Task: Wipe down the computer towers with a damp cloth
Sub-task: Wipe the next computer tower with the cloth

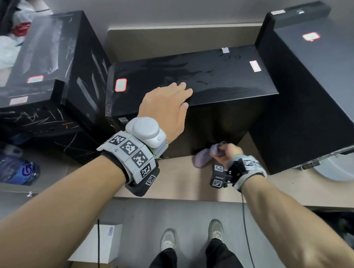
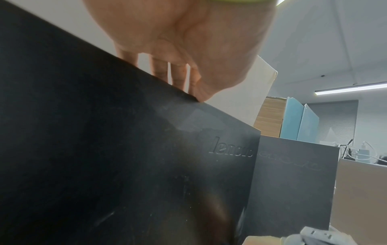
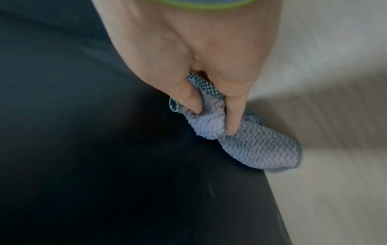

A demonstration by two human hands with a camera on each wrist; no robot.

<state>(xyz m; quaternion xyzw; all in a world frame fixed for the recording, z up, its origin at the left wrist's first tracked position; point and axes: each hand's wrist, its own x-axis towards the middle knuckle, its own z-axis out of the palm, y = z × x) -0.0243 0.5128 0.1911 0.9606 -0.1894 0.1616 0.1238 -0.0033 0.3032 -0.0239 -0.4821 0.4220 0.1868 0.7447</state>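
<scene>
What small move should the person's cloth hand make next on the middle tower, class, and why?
Probably sweep the cloth sideways along the bottom of the middle tower's near side. The right hand grips it low against that panel by the desk, while the left hand rests flat on the streaked top, steadying it.

Three computer towers on worktop (image 1: 175,181): middle tower (image 1: 189,79) between left tower (image 1: 49,58) and right tower (image 1: 314,84); left hand (image 1: 166,105) on middle tower's top front edge; right hand (image 1: 231,151) holding cloth (image 1: 204,157) against its front base.
</scene>
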